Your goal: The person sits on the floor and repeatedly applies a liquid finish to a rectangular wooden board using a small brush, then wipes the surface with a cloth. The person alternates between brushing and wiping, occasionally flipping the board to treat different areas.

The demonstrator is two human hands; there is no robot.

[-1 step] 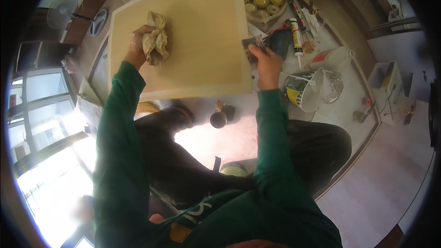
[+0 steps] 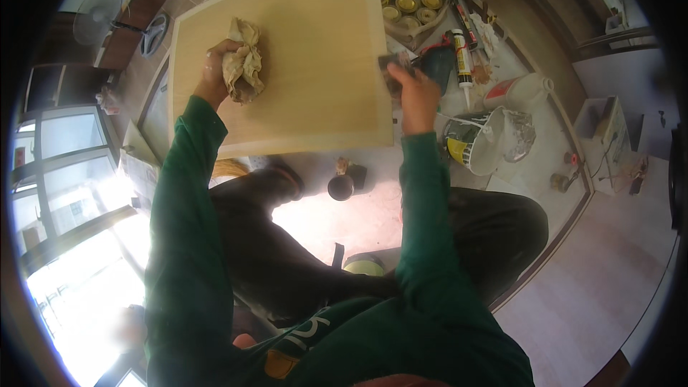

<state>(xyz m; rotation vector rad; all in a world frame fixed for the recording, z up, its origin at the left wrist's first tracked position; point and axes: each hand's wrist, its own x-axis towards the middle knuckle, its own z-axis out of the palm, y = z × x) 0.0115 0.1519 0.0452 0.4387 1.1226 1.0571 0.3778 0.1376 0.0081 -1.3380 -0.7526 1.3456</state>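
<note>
My left hand (image 2: 213, 64) grips a crumpled beige cloth or paper (image 2: 242, 61) over the left part of a pale wooden panel (image 2: 301, 93) with a lighter border. At the panel's right edge, my right hand (image 2: 416, 97) is closed on a dark object (image 2: 390, 79) that I cannot make out clearly. Just past that hand lie a dark item (image 2: 437, 68) and an upright-lying white and yellow sealant tube (image 2: 461, 57). A small dark cup (image 2: 341, 186) stands on the floor between my legs, below the panel.
Several small tins (image 2: 407, 3) sit in a round tray at upper right, near a caulking gun (image 2: 467, 18). A white jug (image 2: 516, 93), a paint bucket (image 2: 473, 140) and a box (image 2: 602, 136) are on the right. A fan (image 2: 100, 14) stands upper left; glass panes (image 2: 64, 143) are left.
My right hand and sleeve have shifted slightly up, away from my body, along the panel's right edge. My left hand stays where it was.
</note>
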